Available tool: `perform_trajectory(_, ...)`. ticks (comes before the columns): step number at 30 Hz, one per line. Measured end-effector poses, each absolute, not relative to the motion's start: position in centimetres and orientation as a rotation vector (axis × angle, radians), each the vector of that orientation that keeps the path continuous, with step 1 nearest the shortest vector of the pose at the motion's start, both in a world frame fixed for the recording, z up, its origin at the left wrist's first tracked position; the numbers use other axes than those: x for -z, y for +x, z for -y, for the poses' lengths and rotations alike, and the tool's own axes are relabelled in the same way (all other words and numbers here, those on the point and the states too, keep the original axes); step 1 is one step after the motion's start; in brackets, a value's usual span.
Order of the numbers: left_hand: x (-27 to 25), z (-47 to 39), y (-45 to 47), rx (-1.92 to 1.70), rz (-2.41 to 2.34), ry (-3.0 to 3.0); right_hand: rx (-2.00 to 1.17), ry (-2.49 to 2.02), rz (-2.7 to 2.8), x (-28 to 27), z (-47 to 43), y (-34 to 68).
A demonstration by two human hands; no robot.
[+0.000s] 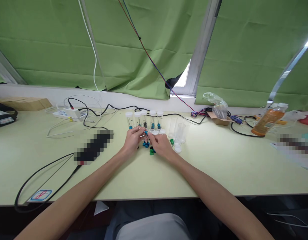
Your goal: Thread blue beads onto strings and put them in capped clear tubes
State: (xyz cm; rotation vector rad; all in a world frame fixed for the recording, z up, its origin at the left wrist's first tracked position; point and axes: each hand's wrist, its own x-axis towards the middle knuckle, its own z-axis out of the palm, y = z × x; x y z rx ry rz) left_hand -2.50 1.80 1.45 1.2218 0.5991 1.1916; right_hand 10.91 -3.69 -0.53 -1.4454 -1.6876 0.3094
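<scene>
My left hand [133, 139] and my right hand [160, 144] meet over the middle of the table. Between their fingertips they pinch a small blue piece [146, 132], partly covered by the fingers; its exact kind is too small to make out. Just below lie loose blue pieces [146, 144] and a green piece [151, 151]. Another green piece [171, 141] is right of my right hand. Behind the hands stand several clear tubes [153, 120] with white caps, holding small dark and blue pieces. Open clear tubes [179, 130] and loose white caps [177, 148] sit to the right.
On the left are a blurred black object [94, 146] with a black cable and a white power strip [69, 114]. At the right, an orange drink bottle [270, 120] leans near a small cardboard box [219, 119]. Cables run along the table's back edge.
</scene>
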Motion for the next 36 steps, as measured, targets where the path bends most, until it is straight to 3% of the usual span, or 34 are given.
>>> perform_trajectory(11,-1.66,-1.61,-2.4,-1.206,-0.629,1.211,-0.237,-1.509,1.709,0.39,3.66,10.85)
perform_trajectory(23,-1.49,-1.71,-2.5,-1.186,-0.597,1.233,-0.372,-1.356,1.662,0.71,3.56,10.91)
perform_trajectory(36,-1.4,-1.76,-2.46,-1.193,-0.606,1.237,-0.253,-1.519,1.754,0.24,3.84,10.83)
